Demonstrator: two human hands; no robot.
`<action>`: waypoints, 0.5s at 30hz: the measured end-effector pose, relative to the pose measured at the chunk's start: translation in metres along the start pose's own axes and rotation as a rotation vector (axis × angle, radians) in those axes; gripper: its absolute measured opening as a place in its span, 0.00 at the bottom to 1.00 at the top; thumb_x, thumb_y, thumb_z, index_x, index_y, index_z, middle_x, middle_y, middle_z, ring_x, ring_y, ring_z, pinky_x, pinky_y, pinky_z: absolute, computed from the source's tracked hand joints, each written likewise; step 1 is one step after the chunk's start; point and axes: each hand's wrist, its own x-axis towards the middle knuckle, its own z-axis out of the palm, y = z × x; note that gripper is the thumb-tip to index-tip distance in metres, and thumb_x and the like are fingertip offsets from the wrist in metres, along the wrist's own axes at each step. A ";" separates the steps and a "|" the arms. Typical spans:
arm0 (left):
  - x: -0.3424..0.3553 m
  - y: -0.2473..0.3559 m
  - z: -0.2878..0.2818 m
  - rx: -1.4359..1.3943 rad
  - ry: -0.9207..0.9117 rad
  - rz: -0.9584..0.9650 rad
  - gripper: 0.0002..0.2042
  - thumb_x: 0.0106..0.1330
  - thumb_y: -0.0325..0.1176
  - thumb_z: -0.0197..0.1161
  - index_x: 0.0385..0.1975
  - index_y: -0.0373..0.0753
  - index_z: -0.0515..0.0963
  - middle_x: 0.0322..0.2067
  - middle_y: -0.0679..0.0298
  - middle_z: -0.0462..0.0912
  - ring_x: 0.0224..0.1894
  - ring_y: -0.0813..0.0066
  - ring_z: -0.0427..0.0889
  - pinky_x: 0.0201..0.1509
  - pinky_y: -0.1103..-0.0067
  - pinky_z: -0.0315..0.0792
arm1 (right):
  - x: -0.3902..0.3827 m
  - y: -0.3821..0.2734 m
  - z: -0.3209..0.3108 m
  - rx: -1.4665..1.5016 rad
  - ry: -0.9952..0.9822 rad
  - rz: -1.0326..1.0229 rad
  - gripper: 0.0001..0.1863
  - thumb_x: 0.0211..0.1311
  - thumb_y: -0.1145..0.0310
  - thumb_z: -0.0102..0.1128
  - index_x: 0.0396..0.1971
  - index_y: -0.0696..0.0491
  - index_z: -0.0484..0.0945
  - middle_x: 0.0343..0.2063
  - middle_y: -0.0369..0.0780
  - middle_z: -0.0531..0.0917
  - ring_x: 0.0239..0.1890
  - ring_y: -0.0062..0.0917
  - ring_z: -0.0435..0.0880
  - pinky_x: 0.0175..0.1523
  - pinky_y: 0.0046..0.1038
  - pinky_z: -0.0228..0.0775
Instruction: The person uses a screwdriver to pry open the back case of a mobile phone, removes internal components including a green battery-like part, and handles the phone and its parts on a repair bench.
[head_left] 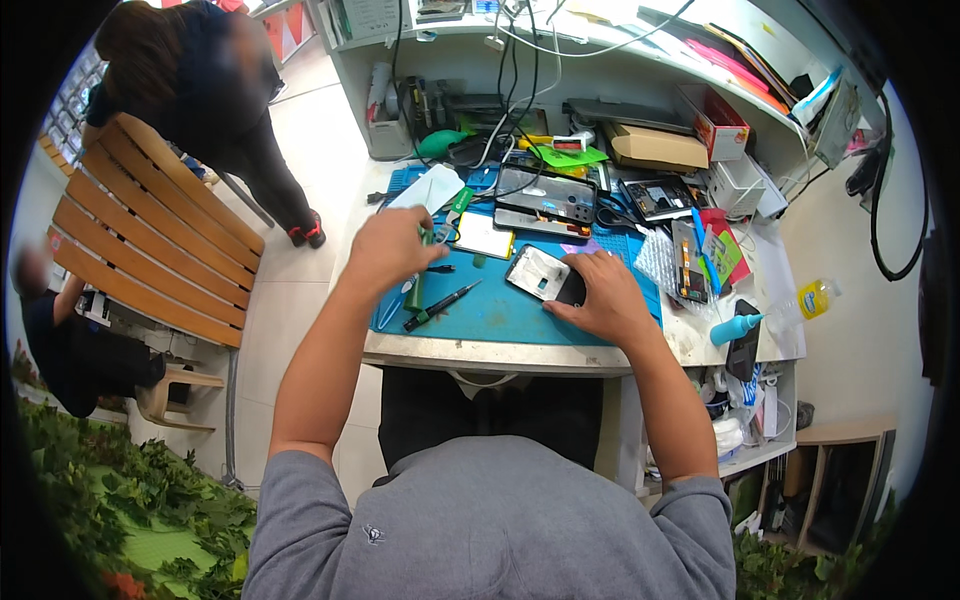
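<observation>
My right hand [608, 300] grips the lower right end of an opened phone [538, 272]. The phone's pale metal inner frame shows, and it lies on or just above a blue repair mat [500, 315]. Over the left part of the mat is my left hand [392, 245], its fingers closed around a small green thing [427, 237] that they partly hide. Below that hand lies a black and green screwdriver [442, 306], beside a green tool handle [413, 294]. A white rectangular part [485, 236] rests between the two hands.
Behind the mat are phone shells [545, 198], loose cables and a brown cardboard box [655, 148]. To the right lie bubble wrap [657, 258], a light-blue bottle [735, 329] and a dark phone [743, 342]. A person stands by a wooden bench [160, 225]; another sits at far left.
</observation>
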 end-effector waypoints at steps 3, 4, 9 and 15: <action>-0.015 -0.007 0.016 0.051 0.084 0.072 0.20 0.63 0.40 0.84 0.53 0.39 0.92 0.35 0.62 0.95 0.39 0.58 0.94 0.50 0.65 0.86 | -0.002 -0.006 -0.003 -0.005 0.004 0.000 0.38 0.57 0.48 0.88 0.60 0.58 0.87 0.48 0.48 0.91 0.56 0.46 0.86 0.65 0.47 0.79; -0.016 -0.010 0.020 0.049 0.133 0.109 0.20 0.62 0.40 0.84 0.52 0.39 0.92 0.35 0.62 0.95 0.39 0.58 0.94 0.49 0.65 0.86 | -0.003 -0.008 -0.004 0.004 0.006 0.007 0.38 0.57 0.48 0.88 0.60 0.58 0.87 0.48 0.48 0.91 0.56 0.46 0.86 0.65 0.47 0.79; -0.011 -0.019 0.010 -0.262 0.138 0.070 0.20 0.62 0.31 0.80 0.55 0.36 0.92 0.31 0.63 0.93 0.31 0.70 0.91 0.42 0.73 0.85 | -0.020 0.000 -0.001 -0.017 0.117 -0.060 0.41 0.59 0.50 0.87 0.67 0.58 0.83 0.60 0.51 0.88 0.64 0.51 0.85 0.73 0.48 0.75; 0.059 -0.092 -0.008 -0.424 0.177 -0.005 0.19 0.62 0.29 0.79 0.54 0.33 0.93 0.31 0.61 0.93 0.31 0.77 0.87 0.42 0.77 0.84 | -0.055 -0.008 -0.034 0.062 0.152 0.010 0.38 0.59 0.56 0.88 0.65 0.58 0.82 0.62 0.52 0.86 0.65 0.53 0.84 0.74 0.50 0.73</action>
